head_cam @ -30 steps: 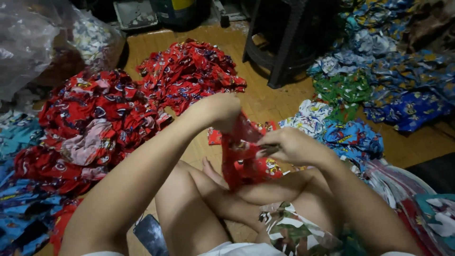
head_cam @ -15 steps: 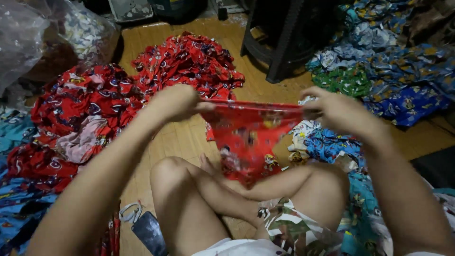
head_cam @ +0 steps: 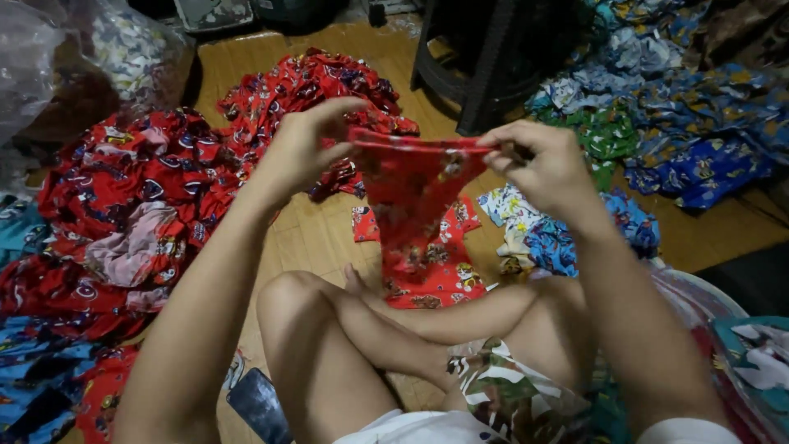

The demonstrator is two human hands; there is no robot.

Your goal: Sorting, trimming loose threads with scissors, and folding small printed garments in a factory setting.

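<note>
I hold a small red printed garment [head_cam: 411, 185] stretched between both hands above my crossed legs. My left hand [head_cam: 308, 148] pinches its left top edge; my right hand [head_cam: 538, 164] pinches the right top edge. The cloth hangs down from the stretched edge. Below it on the wooden floor lies another red printed piece [head_cam: 431, 275], near my feet.
Heaps of red printed garments [head_cam: 164, 189] lie left and ahead. Blue and green printed clothes [head_cam: 674, 140] pile at the right. A dark plastic stool [head_cam: 485, 57] stands ahead. Clear plastic bags [head_cam: 49, 66] sit far left. A dark phone [head_cam: 259, 403] lies by my left knee.
My hands rose and pulled apart, spreading the bunched red garment into a taut top edge, then drew slightly closer together again.
</note>
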